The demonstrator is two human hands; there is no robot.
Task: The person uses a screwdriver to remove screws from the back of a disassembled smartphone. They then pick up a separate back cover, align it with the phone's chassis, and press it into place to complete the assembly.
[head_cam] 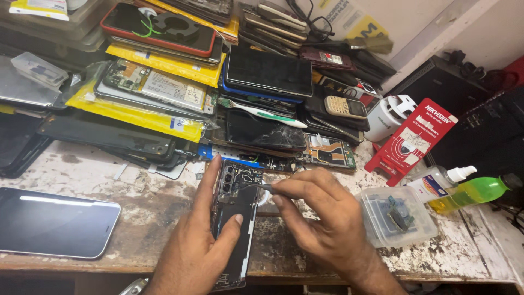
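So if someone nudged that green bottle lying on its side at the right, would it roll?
Probably. The green bottle lies on its side and looks round, so a push across it could set it rolling. The spray bottle beside it might stop it. Being clear plastic, it likely would not shatter.

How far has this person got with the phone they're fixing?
Done: the opened phone has its back cover off, with the camera module and inner parts bare. In hand: the left hand steadies it on the workbench, while the right hand presses a thin tool near its top. Left: it lies open, with no cover refitted.
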